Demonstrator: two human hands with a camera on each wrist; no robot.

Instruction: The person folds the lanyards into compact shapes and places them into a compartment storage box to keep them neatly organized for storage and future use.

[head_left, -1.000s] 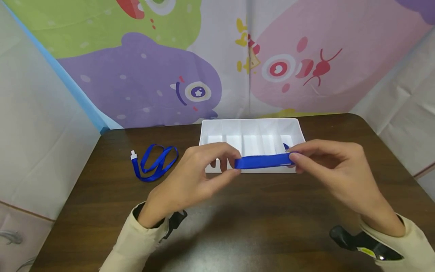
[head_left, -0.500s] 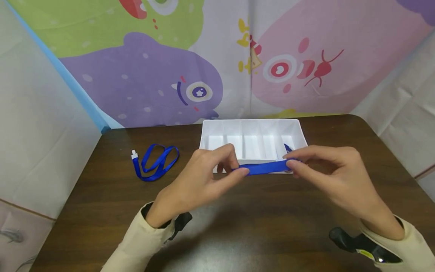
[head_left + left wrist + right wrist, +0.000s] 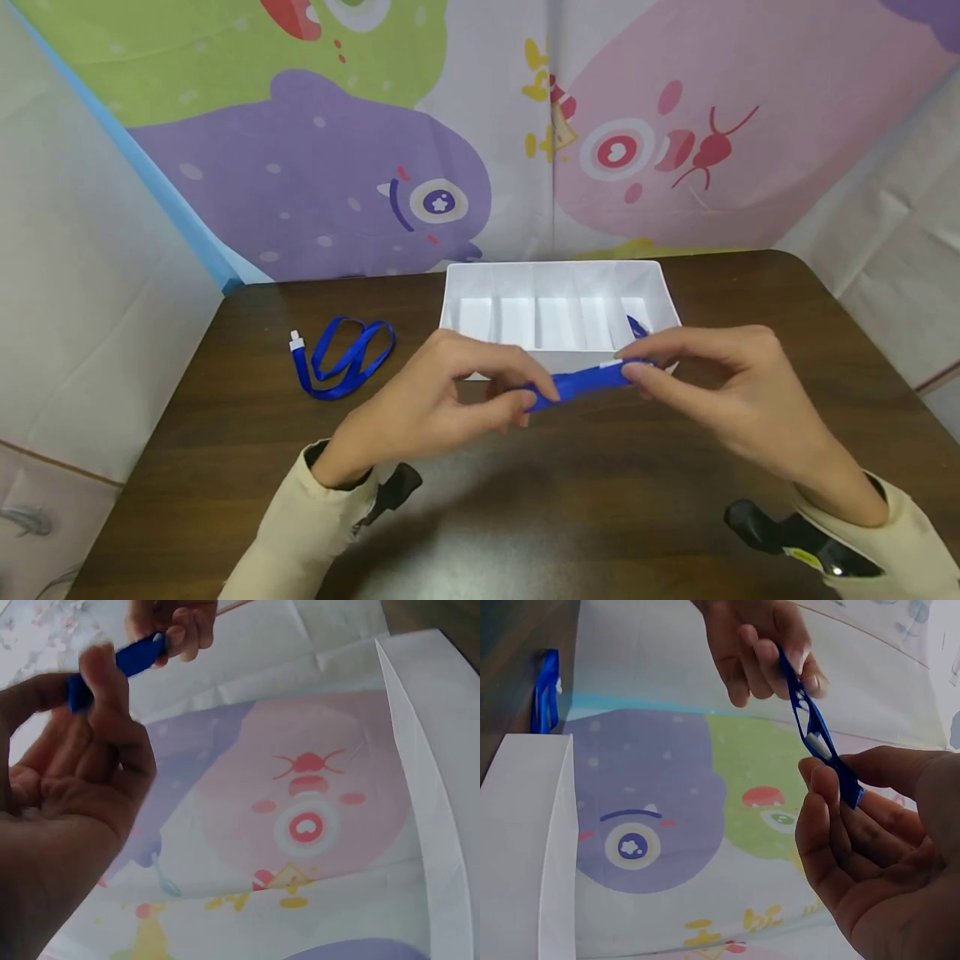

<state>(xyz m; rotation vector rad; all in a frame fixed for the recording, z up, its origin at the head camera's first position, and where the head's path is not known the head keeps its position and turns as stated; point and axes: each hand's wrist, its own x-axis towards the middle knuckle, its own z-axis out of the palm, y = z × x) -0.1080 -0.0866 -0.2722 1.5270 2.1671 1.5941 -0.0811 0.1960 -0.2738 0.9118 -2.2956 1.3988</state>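
Note:
A blue lanyard [image 3: 588, 383], folded into a short flat strip, is stretched between the two hands in front of the white box. My left hand [image 3: 450, 392] pinches its left end between thumb and fingers. The right end is pinched by my right hand [image 3: 731, 392]. In the right wrist view the folded loops of the lanyard [image 3: 804, 712] stand slightly apart, with a white clip [image 3: 819, 745] among them. A second blue lanyard [image 3: 348, 367] with a white clip lies loosely coiled on the table at the left.
The white box [image 3: 555, 360] with several compartments stands at the back of the brown table [image 3: 555, 508]. A dark blue piece [image 3: 636, 327] shows in its rightmost compartment, partly behind the right hand. A cartoon-printed cloth [image 3: 510, 167] hangs behind the table.
Both hands have come down a little and nearer together. The folded lanyard has tilted, its left end lower, and my left fingers have shifted over that end. The coiled lanyard and box stay put.

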